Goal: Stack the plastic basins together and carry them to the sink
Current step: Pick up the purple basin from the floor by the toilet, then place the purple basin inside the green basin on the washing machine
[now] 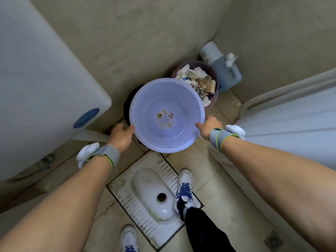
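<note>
Here the pale blue plastic basin [167, 115] is held up in the air just beyond the squat toilet pan [154, 193], its far rim overlapping the full purple waste bin [212, 91]. The left hand [121, 136] and right hand [209, 127] each clasp opposite sides of the rolled rim, fingers curled under. Round, smooth and thin-walled, it likely weighs little but may flex and feel slick; the rim offers the surest hold. A torn label clings to its bottom.

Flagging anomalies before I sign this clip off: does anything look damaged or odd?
Yes. The purple basin, held by both hands, has a patchy, peeling remnant at the middle of its bottom. Behind it, the waste bin is heaped with trash.
</note>
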